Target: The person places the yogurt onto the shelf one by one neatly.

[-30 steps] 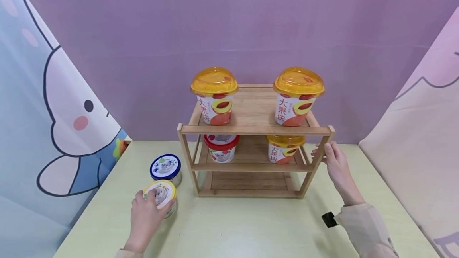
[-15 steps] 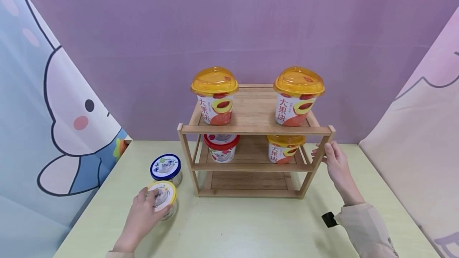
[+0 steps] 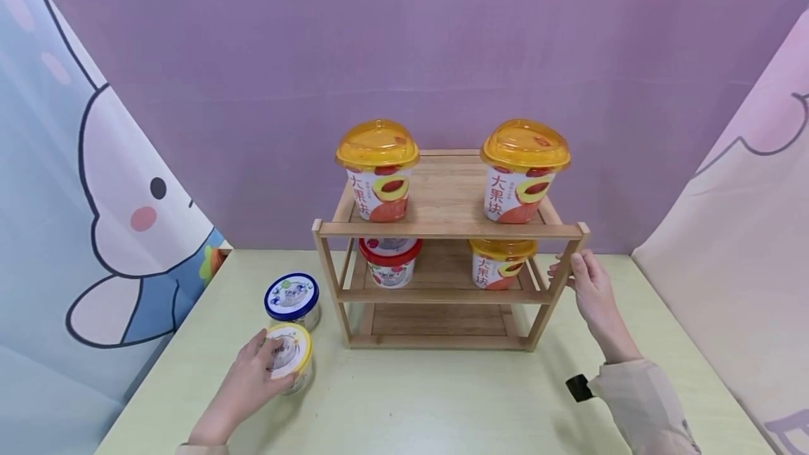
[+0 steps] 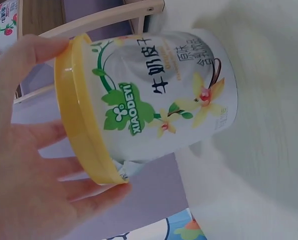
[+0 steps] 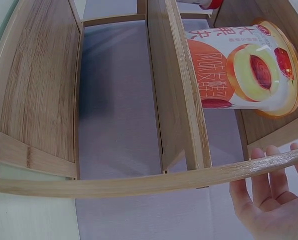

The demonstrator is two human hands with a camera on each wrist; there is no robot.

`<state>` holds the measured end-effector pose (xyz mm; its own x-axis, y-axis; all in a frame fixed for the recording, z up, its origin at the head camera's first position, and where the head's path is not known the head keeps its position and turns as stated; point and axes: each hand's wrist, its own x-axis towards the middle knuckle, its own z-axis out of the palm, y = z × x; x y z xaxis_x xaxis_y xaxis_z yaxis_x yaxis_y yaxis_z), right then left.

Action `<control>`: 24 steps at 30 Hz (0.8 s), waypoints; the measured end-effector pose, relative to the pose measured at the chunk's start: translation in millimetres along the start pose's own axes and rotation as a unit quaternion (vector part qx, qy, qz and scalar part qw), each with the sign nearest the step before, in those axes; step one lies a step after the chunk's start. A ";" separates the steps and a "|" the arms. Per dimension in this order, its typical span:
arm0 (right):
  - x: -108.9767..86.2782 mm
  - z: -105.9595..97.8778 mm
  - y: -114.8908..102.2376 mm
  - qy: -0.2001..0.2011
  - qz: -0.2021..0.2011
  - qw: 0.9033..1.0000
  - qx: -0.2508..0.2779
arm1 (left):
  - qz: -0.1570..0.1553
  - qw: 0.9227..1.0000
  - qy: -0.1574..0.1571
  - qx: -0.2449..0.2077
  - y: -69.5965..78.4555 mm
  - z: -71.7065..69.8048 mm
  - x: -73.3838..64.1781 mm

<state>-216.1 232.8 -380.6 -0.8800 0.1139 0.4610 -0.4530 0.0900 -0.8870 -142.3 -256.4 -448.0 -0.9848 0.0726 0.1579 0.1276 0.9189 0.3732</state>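
My left hand [image 3: 246, 379] grips a white tub with a yellow lid [image 4: 163, 92], thumb and fingers spread around the lid's rim. In the left wrist view the tub's side shows Chinese lettering, a green leaf logo and yellow flowers. Right behind it on the table stands a tub with a dark blue lid [image 3: 292, 297], partly overlapped by the yellow one in the head view. At the far right, my right hand [image 3: 593, 293] holds the right front post of a three-tier wooden rack [image 3: 451, 295]. Its fingertips [image 5: 257, 152] curl over the post's edge in the right wrist view.
Two orange-lidded peach cups, one left [image 3: 379, 188] and one right [image 3: 521, 192], stand on the rack's top shelf. A red-lidded tub [image 3: 392, 272] and another orange-lidded cup [image 3: 496, 272] occupy the middle shelf. Purple cloth [image 3: 404, 55] hangs behind the table [image 3: 404, 406].
My left hand and the yellow-lidded tub have shifted slightly toward the front and right; the wrist has swung left. My right hand and the rack keep their places.
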 end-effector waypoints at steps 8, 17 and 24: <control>0.5 -1.0 1.2 -0.004 0.000 1.000 -0.004 | 0.023 1.000 -0.006 -0.007 -4.5 -2.5 1.7; 0.8 -1.6 1.7 -0.003 0.004 1.000 -0.024 | 0.025 1.000 -0.002 0.016 -0.6 -4.8 -2.1; 0.1 -0.5 0.6 -0.001 0.003 1.000 0.000 | -0.015 1.000 0.019 0.011 1.0 -1.2 -6.3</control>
<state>-216.4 233.3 -381.1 -0.8829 0.1131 0.4558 -0.4477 0.0901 -0.8896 -135.9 -256.4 -447.5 -0.9827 0.0311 0.1824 0.0958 0.9289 0.3577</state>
